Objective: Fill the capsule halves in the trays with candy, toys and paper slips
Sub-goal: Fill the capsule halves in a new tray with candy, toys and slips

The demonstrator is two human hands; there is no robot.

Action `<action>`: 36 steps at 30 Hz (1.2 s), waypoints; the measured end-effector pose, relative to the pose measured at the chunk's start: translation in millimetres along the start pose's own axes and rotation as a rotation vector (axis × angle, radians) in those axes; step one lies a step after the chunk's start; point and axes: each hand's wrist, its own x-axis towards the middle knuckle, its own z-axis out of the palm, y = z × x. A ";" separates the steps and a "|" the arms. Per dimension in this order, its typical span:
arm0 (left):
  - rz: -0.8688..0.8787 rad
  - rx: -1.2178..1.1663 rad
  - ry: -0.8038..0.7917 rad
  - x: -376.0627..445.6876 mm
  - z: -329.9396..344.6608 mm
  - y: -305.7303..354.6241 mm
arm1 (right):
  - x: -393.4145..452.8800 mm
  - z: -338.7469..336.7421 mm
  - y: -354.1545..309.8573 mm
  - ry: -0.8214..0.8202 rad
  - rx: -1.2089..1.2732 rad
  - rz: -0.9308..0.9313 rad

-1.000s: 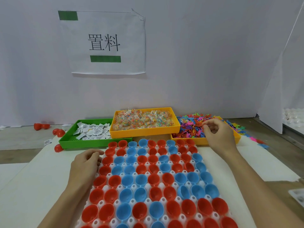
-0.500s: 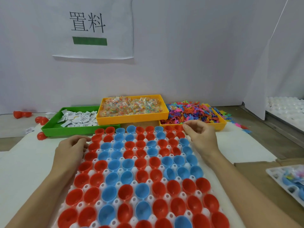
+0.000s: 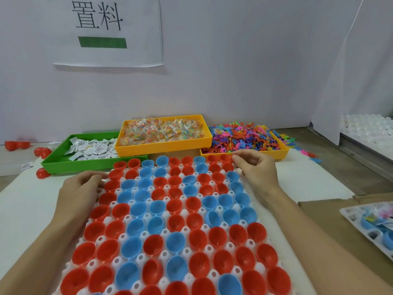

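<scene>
Where a second ago the right hand was up over the heap of toys in the right-hand yellow bin, it has now come back toward the person and sits at the far right corner of the white capsule tray, just in front of that bin. Its fingers are curled with thumb and forefinger drawn together above the red halves there; whether a toy is pinched between them cannot be told.

The white mat lies under the tray, and the tray's red and blue capsule halves all show bare, open cups, as before. The left hand has barely shifted: it rests on the tray's left edge near the far end, fingers loosely bent against the rim and the outer red halves, holding nothing that shows.

Behind the tray the three bins stand as they did. The green bin on the left holds the paper slips, the middle yellow bin holds the wrapped candy, raised above its neighbours. The view has dropped and moved closer, so the wall sign is now cut off at the top, and a second tray with filled blue halves shows at the right edge on brown cardboard. Loose red capsule pieces lie left of the green bin.
</scene>
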 end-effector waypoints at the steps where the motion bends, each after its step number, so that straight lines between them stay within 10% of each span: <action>1: -0.001 -0.002 0.001 -0.3 0.3 0.4 | 0.1 -0.2 0.4 0.002 0.011 0.010; 36: -0.035 -0.036 0.002 -3.1 -0.6 3.0 | 20.4 -2.6 -11.8 0.090 -0.119 -0.155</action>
